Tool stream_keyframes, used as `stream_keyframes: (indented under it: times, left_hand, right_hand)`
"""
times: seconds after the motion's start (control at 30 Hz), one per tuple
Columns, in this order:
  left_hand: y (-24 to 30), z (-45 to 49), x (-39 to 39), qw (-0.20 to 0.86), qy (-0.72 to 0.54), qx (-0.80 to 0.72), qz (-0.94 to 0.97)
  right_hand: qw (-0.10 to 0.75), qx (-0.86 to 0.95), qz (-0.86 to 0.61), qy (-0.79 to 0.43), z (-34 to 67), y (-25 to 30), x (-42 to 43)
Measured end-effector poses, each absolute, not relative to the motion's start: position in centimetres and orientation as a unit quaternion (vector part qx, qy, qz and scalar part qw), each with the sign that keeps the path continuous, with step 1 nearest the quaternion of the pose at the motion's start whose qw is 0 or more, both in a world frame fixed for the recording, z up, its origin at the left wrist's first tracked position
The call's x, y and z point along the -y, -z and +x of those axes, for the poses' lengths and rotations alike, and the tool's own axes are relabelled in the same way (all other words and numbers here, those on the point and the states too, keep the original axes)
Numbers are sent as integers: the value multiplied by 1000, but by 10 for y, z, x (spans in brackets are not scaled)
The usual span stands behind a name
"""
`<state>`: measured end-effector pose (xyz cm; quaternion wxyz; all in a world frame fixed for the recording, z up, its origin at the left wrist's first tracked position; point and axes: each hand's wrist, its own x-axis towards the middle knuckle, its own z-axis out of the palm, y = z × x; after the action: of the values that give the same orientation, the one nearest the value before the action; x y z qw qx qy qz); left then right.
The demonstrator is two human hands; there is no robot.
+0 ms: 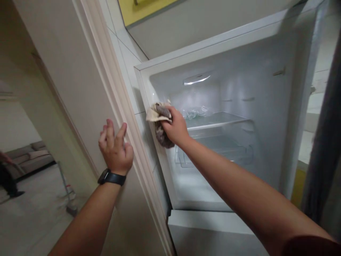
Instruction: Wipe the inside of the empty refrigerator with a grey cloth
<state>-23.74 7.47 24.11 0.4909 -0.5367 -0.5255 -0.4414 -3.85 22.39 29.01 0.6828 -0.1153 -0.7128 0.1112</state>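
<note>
My right hand (pixel 176 127) is closed around a bunched cleaning cloth (pixel 164 137), grey-brown with a cream part. The cloth lies against the left front edge of an open fridge (pixel 266 85). My left hand (pixel 114 145), with a black watch (pixel 112 177) on the wrist, rests on the pale door frame (pixel 117 92), its fingers spread and nothing in it. Inside the fridge are a glass shelf (pixel 221 118) with crumpled clear plastic (pixel 195 112) on it and, lower down, a clear drawer (pixel 239 155) partly hidden by my right forearm.
Above the fridge hangs a yellow cabinet (pixel 149 9). A grey sofa (pixel 29 158) and a broom (pixel 71 209) are in the room at the left, where part of another person in dark trousers (pixel 9 181) shows. Something dark (pixel 323 117) stands along the right side.
</note>
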Motion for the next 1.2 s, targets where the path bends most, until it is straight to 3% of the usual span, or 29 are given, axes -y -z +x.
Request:
stream_keyframes:
  times: [0.13, 0.23, 0.3, 0.47, 0.57, 0.63, 0.8, 0.87, 0.97, 1.13, 1.2]
  left_hand:
    - [-241, -237, -74, 504, 426, 538, -524]
    - [-241, -236, -75, 513, 424, 527, -528]
    - [-242, -235, -75, 517, 424, 524, -528]
    - [-242, -233, -74, 523, 420, 526, -523]
    - [-243, -233, -74, 523, 421, 523, -525]
    - [-242, -233, -74, 521, 424, 522, -526]
    - [-241, -237, -75, 515, 422, 524, -531]
    - [-241, -237, -75, 519, 420, 523, -530]
    - [-242, -236, -75, 523, 418, 521, -529]
    - [-241, -232, -75, 523, 421, 524, -525]
    - [-241, -232, -75, 519, 424, 526, -524]
  right_hand:
    - [723, 682, -77, -74, -77, -388, -260]
    - [729, 674, -86, -85, -86, -388, -262]
    - [726, 668, -109, -121, -82, -342, -252]
    - [658, 700, -167, -220, -62, -158, -233]
    - [637, 706, -170, -259, -57, -129, -241]
    - [646, 706, -160, -243, -60, -175, -253]
    - [707, 675, -125, -169, -79, -360, -286]
    - [716, 665, -140, -160, -83, -384, -286]
    - [710, 661, -176, -167, -82, -333, -268]
    - [635, 696, -242, -231, -61, -142, -225]
    - [619, 688, -262, -274, -55, -97, -221]
